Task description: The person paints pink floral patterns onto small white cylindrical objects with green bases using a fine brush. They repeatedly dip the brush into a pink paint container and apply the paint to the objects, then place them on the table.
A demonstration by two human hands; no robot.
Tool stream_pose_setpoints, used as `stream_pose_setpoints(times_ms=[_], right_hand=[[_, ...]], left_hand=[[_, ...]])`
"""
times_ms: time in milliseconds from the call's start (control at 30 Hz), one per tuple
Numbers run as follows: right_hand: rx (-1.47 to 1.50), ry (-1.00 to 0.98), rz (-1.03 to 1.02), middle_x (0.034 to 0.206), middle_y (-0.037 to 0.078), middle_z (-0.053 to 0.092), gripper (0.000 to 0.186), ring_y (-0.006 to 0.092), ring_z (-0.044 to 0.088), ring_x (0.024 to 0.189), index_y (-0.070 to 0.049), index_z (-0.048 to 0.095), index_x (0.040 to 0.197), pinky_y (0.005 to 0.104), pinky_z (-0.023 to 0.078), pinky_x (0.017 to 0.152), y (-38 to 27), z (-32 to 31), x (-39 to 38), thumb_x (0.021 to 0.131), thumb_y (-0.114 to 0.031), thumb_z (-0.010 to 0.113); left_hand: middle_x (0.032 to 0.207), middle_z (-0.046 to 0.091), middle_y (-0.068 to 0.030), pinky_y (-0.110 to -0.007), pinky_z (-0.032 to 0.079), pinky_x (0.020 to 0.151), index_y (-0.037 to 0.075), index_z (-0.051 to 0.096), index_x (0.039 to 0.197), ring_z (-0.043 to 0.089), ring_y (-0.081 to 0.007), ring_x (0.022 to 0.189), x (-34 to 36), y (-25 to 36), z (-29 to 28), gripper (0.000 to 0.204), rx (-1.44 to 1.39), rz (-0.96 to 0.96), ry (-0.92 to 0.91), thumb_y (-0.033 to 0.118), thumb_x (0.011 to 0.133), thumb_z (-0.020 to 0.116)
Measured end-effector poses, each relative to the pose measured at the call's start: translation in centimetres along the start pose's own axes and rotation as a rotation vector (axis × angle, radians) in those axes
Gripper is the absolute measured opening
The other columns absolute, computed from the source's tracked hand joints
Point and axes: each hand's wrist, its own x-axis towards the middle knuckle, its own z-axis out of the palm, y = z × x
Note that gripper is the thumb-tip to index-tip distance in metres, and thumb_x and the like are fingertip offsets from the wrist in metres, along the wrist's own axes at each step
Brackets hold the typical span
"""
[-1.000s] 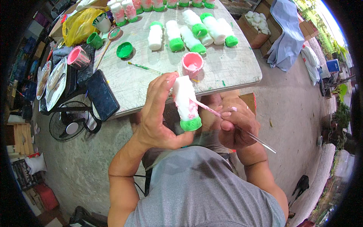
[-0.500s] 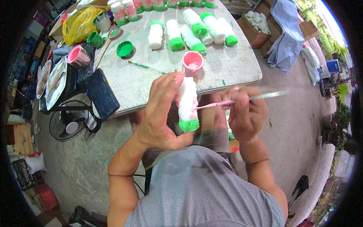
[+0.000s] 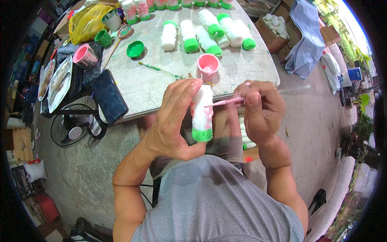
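Between the thumb and fingers of my left hand (image 3: 172,121), a white candle (image 3: 202,105) with a green base stands upright, the thumb under it and the fingertips at its top. Pink paint marks its raised relief. My right hand (image 3: 262,109) pinches a paintbrush (image 3: 225,102), whose pink tip touches or nearly touches the candle's side. Just beyond the candle, a cup of pink paint (image 3: 208,64) sits near the table's front edge. A second, green-handled brush (image 3: 159,70) lies on the table to the left of that cup.
Several white and green candles (image 3: 189,35) lie farther back on the table (image 3: 250,76), with pink-painted ones (image 3: 142,9) behind. At left are a green paint lid (image 3: 135,49), a pink-smeared cup (image 3: 85,56), a dark phone (image 3: 109,97) and a yellow bag (image 3: 89,24). A fan (image 3: 72,126) stands below.
The brush tip has shifted up and slightly left on the candle. My right hand has turned a little, and the view has moved slightly.
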Motion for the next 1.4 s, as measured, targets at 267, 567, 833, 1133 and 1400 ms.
stream_pose_setpoints(times_ms=[267,567,833,1133,1400], right_hand=[[0.08,-0.042,-0.179,0.085,0.013,0.067,0.021,0.0215,0.065,0.076,0.002,0.059,0.101,0.0334,0.054,0.071,0.8,-0.2,-0.8,0.105,-0.018,0.061],[0.218,0.053,0.0,0.085,0.014,0.067,0.019,0.019,0.064,0.076,0.002,0.058,0.098,0.0333,0.053,0.07,-0.5,-0.1,-1.3,0.105,-0.016,0.059],[-0.007,0.028,-0.073,0.082,0.012,0.069,0.011,0.0169,0.065,0.072,0.002,0.059,0.098,0.0311,0.053,0.065,-0.6,-0.5,-1.1,0.102,-0.008,0.062],[0.085,0.14,0.075,0.084,0.01,0.07,0.013,0.0112,0.062,0.07,0.001,0.063,0.097,0.0259,0.052,0.066,-0.6,-0.1,-1.3,0.103,-0.01,0.063],[0.203,0.176,0.152,0.083,0.008,0.069,0.015,0.0096,0.062,0.072,0.002,0.061,0.097,0.0249,0.052,0.067,-0.2,0.1,-1.8,0.105,-0.012,0.061]], left_hand=[[0.134,0.058,-0.0266,-0.049,0.043,0.108,-0.008,0.044,0.143,0.057,-0.042,0.123,0.0,0.0,0.1,0.098,0.023,-0.019,0.057,0.012,0.052,0.074],[0.132,0.059,-0.0264,-0.048,0.043,0.107,-0.009,0.046,0.141,0.059,-0.0414,0.12,0.4,0.3,0.0,0.094,0.053,-0.022,0.043,0.012,0.054,0.074],[0.134,0.059,-0.0271,-0.05,0.043,0.107,-0.008,0.045,0.143,0.058,-0.043,0.122,0.4,0.2,0.2,0.096,0.058,-0.014,0.045,0.012,0.054,0.075],[0.134,0.059,-0.0263,-0.05,0.043,0.108,-0.008,0.046,0.142,0.057,-0.0423,0.123,0.5,0.2,0.3,0.097,0.063,-0.023,0.047,0.016,0.053,0.077],[0.135,0.057,-0.0264,-0.048,0.044,0.104,-0.009,0.046,0.143,0.056,-0.0416,0.122,0.2,-0.3,0.6,0.1,0.056,-0.035,0.056,0.02,0.054,0.08]])
